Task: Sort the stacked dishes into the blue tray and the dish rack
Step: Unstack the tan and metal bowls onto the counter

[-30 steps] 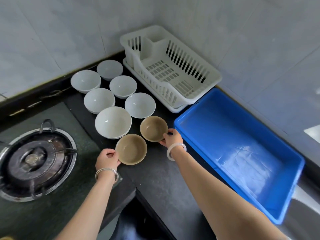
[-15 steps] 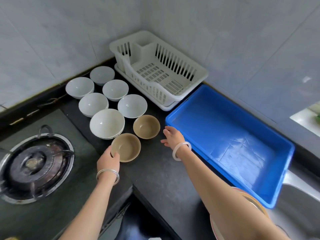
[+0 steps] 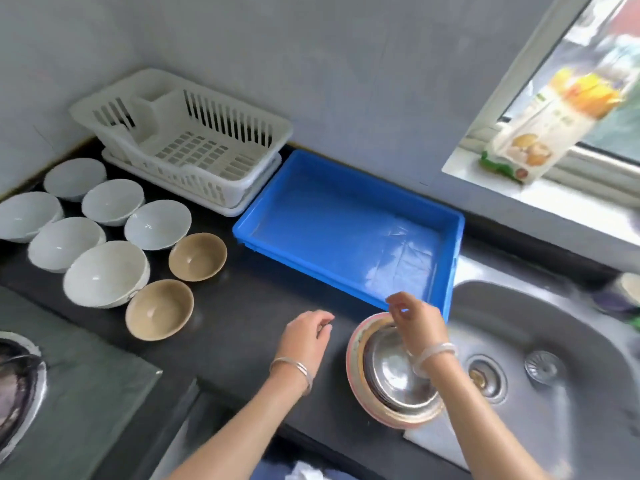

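Note:
A stack of plates [image 3: 391, 386], steel ones nested on a pink-rimmed one, sits on the counter edge beside the sink. My right hand [image 3: 412, 320] hovers over the stack's far rim with fingers loosely curled, holding nothing. My left hand [image 3: 304, 336] hangs open just left of the stack, above the dark counter. The blue tray [image 3: 346, 237] lies empty behind the stack. The white dish rack [image 3: 183, 147] stands empty at the back left. Two tan bowls [image 3: 159, 310] [image 3: 197, 256] and several white bowls [image 3: 105, 273] are laid out on the left.
A steel sink [image 3: 554, 368] with a drain is on the right. A gas burner [image 3: 17, 379] shows at the lower left edge. A food packet [image 3: 540, 129] leans on the window sill at the upper right. Tiled wall runs behind everything.
Both hands let go of the tan bowls and moved right, toward the plate stack. My view swung right, bringing the sink and window into sight.

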Tool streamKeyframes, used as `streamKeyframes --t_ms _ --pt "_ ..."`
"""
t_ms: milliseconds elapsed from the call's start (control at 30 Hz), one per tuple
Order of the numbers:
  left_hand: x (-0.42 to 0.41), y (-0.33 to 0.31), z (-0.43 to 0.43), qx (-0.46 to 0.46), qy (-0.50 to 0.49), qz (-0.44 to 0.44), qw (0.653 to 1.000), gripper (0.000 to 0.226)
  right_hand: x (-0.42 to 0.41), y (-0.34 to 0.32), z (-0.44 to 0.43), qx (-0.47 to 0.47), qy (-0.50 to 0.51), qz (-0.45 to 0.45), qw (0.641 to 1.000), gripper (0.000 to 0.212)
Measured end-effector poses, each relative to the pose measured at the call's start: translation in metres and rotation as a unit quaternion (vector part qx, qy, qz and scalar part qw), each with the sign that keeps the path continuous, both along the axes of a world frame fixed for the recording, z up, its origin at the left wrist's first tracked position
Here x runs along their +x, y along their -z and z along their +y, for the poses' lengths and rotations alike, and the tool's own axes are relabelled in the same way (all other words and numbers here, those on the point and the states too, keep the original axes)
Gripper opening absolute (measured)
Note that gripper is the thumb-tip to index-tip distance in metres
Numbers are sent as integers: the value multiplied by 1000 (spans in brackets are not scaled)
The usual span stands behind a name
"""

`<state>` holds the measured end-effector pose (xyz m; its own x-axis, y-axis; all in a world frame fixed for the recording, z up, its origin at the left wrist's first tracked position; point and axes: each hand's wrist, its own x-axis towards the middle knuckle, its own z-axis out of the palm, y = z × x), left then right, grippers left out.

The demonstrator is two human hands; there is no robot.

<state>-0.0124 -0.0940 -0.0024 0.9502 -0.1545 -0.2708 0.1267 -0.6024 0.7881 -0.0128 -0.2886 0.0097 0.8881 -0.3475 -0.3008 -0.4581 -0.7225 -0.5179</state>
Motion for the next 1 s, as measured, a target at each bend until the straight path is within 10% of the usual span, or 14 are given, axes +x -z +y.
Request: streamKeyframes --t_ms 333,1000 --pt "-21 11 -69 98 134 -66 984 32 -63 17 -47 -131 -40 22 990 24" --pt "-19 10 -87 175 115 -61 976 22 -78 1 -90 55 147 -30 987 19"
